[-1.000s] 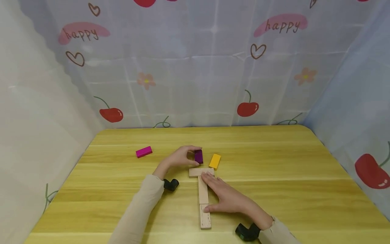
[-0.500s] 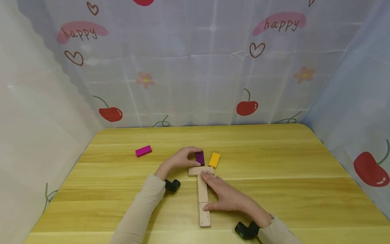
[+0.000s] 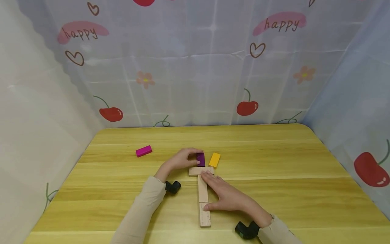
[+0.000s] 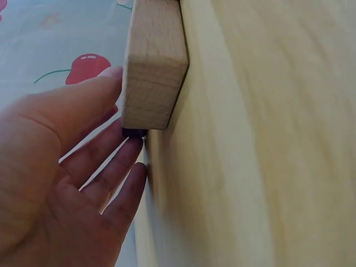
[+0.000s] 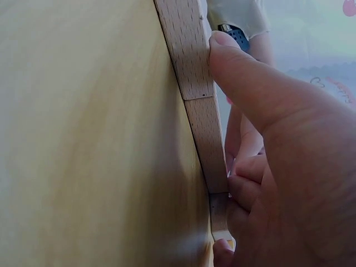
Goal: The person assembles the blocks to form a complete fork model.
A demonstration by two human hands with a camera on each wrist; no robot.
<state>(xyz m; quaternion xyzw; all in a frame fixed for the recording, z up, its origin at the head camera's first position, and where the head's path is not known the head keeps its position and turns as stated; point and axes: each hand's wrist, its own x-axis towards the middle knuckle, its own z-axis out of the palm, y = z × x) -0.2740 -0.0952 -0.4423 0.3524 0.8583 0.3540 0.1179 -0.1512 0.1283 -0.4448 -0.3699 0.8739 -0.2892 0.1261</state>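
My left hand pinches a purple block between thumb and fingers, at the far side of a plain wooden block lying crosswise. In the left wrist view only a dark sliver of the purple block shows beneath the wooden one's end. Two more plain blocks run end to end toward me, the farther one meeting the crosswise block and the nearer one continuing the line. Outstretched, my right hand rests its fingertips near the T's junction and its thumb on the nearer block.
A yellow block lies just right of the purple one, by the crosswise block's end. Farther left on the wooden table is a magenta block. A patterned curtain hangs behind the table's far edge.
My left hand has brought the purple block slightly right and toward me, up to the crosswise block. The right hand stays on the plain blocks.
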